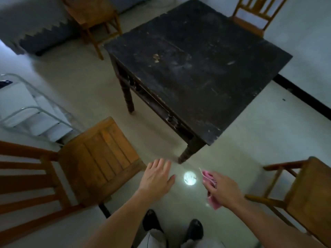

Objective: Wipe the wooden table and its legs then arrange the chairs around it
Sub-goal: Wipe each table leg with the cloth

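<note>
A dark, worn wooden table point(193, 68) stands ahead of me, its near corner leg point(189, 151) just beyond my hands. My right hand point(222, 188) grips a pink cloth point(208, 178) in the air above the floor. My left hand point(157, 178) hovers flat with straight fingers, holding nothing, beside the seat of a brown wooden chair point(100, 158) at my left. Another chair point(308, 197) stands at my right. Two more chairs are beyond the table, one at the far left point(93, 17) and one at the far right point(250, 20).
A bright round light spot point(190, 178) lies on the pale floor between my hands. My dark shoes point(194, 230) show at the bottom. A metal rack point(35, 111) stands at the left and a dark sofa-like shape point(35, 29) at the far left. A black skirting strip point(304, 99) runs along the right wall.
</note>
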Available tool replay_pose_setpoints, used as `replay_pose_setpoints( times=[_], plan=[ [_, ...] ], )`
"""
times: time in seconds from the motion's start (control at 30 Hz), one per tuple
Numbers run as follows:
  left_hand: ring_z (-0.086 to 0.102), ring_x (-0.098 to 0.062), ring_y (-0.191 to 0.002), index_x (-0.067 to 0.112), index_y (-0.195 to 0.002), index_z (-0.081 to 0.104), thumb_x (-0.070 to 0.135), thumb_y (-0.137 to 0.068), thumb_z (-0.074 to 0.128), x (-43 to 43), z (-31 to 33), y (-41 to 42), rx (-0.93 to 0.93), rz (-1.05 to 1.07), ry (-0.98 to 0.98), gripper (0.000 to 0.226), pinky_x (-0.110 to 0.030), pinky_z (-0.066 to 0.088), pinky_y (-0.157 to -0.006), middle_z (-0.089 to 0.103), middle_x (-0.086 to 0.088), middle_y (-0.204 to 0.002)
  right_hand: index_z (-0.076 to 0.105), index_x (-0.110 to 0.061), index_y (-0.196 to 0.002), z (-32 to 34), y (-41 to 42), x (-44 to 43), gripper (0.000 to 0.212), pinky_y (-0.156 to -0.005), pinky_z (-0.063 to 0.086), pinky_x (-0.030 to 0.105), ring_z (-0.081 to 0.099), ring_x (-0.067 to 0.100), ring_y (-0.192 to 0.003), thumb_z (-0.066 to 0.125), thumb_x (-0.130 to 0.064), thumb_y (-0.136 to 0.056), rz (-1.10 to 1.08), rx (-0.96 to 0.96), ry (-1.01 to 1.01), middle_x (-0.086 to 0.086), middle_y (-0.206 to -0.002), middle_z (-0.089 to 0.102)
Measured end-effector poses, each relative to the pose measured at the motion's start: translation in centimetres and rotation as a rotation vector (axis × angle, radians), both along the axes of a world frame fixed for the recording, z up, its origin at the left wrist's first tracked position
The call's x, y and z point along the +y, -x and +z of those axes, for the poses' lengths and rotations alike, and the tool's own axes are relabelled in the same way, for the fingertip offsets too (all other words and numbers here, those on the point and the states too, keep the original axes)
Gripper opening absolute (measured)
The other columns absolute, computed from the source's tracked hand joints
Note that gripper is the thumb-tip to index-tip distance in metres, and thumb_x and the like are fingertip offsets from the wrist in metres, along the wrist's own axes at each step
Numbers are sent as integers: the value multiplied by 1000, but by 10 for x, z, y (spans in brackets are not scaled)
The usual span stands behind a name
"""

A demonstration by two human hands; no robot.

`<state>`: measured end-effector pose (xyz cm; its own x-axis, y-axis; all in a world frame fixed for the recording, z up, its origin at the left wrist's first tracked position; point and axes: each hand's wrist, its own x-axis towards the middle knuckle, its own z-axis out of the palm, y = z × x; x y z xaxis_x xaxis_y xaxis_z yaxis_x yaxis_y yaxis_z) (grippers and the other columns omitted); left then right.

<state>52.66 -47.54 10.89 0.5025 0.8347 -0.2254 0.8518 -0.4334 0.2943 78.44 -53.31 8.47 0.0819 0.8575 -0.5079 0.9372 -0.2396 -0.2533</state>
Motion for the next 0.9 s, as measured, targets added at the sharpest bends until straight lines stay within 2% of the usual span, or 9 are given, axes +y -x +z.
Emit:
replay_pose_setpoints(
  times=[0.2, 0.3, 0.43, 0.5, 0.53, 0.63, 0.73, 0.83, 0.9],
  plan=[
    [29, -25, -137, 18, -144, 28, 60, -91, 17, 19, -55, -44, -19, -71, -43, 69, -39, 24, -114, 37, -6, -145, 51, -33, -133, -52, -36, -14, 51, -82, 50, 31, 63, 15, -97, 41, -63, -93, -138, -23, -59, -6, -117, 65],
    [23, -28, -142, 16, -147, 26, 61, -91, 16, 37, -108, -69, -11, -79, -117, 73, -41, 15, -117, 32, -10, -151, 52, -37, -132, -105, -56, -3, 50, -78, 51, 32, 64, 15, -92, 42, -65, -92, -222, 15, -129, -7, -111, 68],
    [5, -26, -147, 13, -151, 16, 65, -93, 21, 65, -182, -99, -71, -58, -256, 77, -42, 1, -119, 17, -11, -158, 54, -37, -128, -187, -72, 22, 39, -74, 53, 32, 67, 17, -85, 46, -55, -94, -341, 86, -203, -8, -101, 71],
    [2, -25, -148, 10, -151, 16, 65, -93, 26, 79, -216, -112, -115, -39, -360, 81, -43, 2, -120, 15, -11, -159, 52, -28, -129, -228, -75, 40, 41, -72, 53, 32, 65, 18, -77, 48, -51, -96, -450, 173, -261, -6, -93, 68],
    [1, -25, -148, 8, -150, 16, 65, -93, 30, 84, -231, -117, -153, -30, -405, 82, -44, 4, -120, 16, -12, -158, 50, -24, -132, -249, -75, 49, 44, -73, 52, 32, 65, 19, -78, 48, -49, -97, -506, 222, -305, -3, -95, 68],
    [1, -25, -148, 5, -148, 19, 61, -92, 36, 98, -272, -130, -317, -2, -541, 82, -44, 6, -120, 18, -14, -157, 44, -19, -139, -309, -76, 74, 51, -87, 52, 41, 67, 27, -97, 51, -46, -96, -629, 322, -431, 6, -113, 69],
    [8, -29, -147, 3, -145, 24, 58, -92, 35, 110, -304, -141, -502, 30, -679, 77, -48, 10, -119, 25, -19, -152, 47, -15, -139, -353, -78, 98, 45, -92, 50, 39, 63, 28, -106, 53, -33, -98, -686, 397, -567, 11, -123, 64],
    [18, -37, -143, -1, -141, 29, 54, -92, 36, 124, -326, -147, -603, 43, -839, 74, -53, 16, -116, 31, -23, -148, 46, -16, -139, -365, -76, 117, 44, -88, 50, 31, 63, 22, -105, 52, -33, -99, -678, 566, -763, 4, -121, 62],
    [20, -38, -142, -2, -140, 29, 53, -93, 35, 130, -336, -149, -632, 44, -911, 72, -55, 20, -114, 33, -24, -148, 45, -20, -141, -358, -75, 125, 44, -86, 54, 30, 64, 11, -98, 51, -35, -100, -664, 689, -897, -5, -116, 61]
  ],
)
